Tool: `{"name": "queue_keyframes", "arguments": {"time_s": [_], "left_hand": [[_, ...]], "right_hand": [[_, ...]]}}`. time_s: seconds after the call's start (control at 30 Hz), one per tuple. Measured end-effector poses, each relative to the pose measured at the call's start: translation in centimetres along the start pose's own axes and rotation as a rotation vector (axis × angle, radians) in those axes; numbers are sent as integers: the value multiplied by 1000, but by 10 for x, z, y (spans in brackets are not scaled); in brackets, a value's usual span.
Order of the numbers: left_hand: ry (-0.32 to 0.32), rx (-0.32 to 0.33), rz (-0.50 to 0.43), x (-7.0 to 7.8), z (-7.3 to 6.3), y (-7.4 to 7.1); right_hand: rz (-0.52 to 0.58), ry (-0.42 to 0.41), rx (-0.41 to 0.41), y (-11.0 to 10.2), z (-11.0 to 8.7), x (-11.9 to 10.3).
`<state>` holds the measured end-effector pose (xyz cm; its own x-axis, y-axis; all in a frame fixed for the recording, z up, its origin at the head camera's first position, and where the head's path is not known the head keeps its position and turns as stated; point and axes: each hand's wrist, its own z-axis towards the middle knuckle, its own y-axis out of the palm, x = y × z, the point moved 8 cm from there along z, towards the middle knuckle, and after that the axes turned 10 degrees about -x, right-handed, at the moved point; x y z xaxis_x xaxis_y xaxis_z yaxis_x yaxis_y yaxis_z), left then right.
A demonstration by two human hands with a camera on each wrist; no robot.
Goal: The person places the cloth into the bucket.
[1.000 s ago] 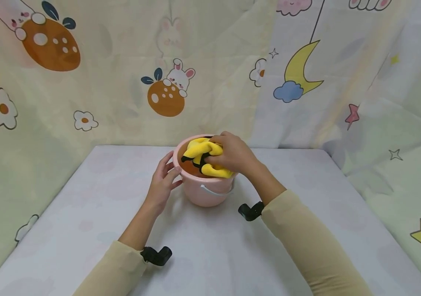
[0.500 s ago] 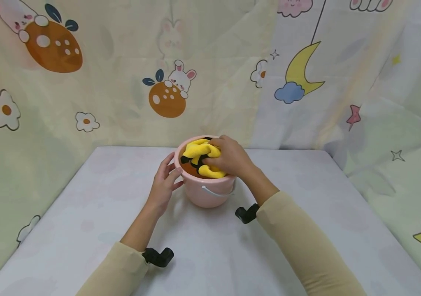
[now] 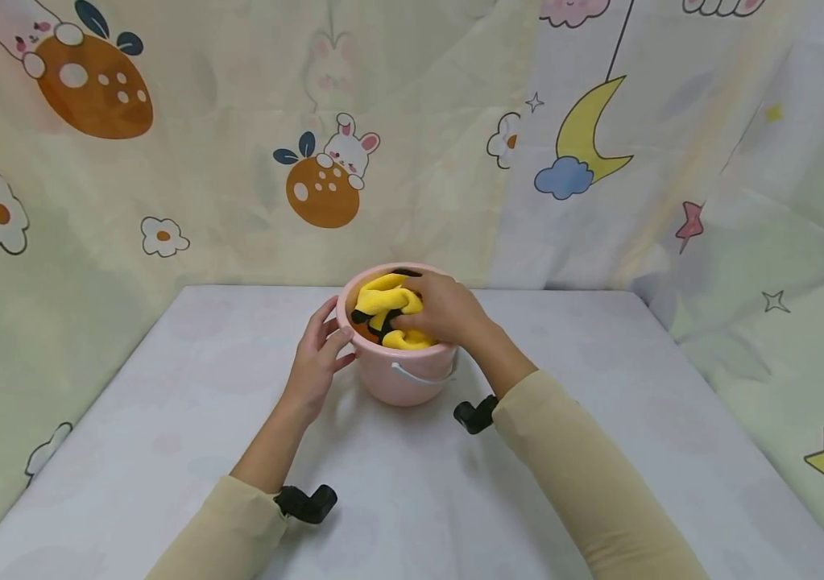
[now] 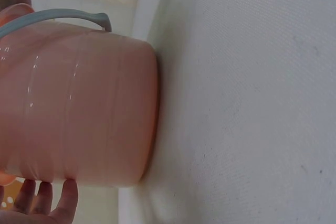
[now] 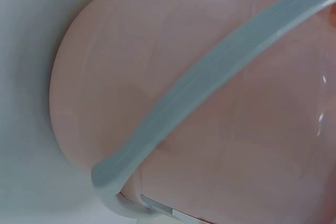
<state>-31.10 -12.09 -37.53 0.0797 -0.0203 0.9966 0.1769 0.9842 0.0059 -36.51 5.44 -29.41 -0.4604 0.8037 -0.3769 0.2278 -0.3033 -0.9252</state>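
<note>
A pink bucket (image 3: 400,379) with a pale grey-blue handle (image 5: 194,87) stands upright on the table. In it lies a bunched, soft yellow-and-black fabric thing (image 3: 386,302); its kind does not show. My right hand (image 3: 448,306) reaches over the bucket's right rim and grips this thing, thumb in its folds and part of it hidden beneath the palm. Against the bucket's left side, my left hand (image 3: 313,362) rests with spread, fairly straight fingers near the rim. The left wrist view shows several fingertips (image 4: 69,187) right at the bucket wall.
The white-covered table (image 3: 383,499) extends around the bucket. Behind it hangs a printed cloth backdrop (image 3: 238,161) with rabbits, flowers and a moon. A black wrist mount sits on each forearm, below the left hand (image 3: 306,503) and the right hand (image 3: 475,415).
My right hand has shifted left and slightly down, bringing the yellow-and-black fabric thing further inside the bucket's rim. The left hand and the bucket stay in place.
</note>
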Motion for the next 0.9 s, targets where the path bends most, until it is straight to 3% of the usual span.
{"name": "queue_keyframes", "arguments": {"time_s": [0.63, 0.9], "left_hand": [[-7, -1, 5, 3, 0, 0], [6, -10, 1, 4, 0, 0]], "right_hand": [[-129, 27, -112, 9, 7, 1], [-144, 2, -104, 8, 7, -1]]}}
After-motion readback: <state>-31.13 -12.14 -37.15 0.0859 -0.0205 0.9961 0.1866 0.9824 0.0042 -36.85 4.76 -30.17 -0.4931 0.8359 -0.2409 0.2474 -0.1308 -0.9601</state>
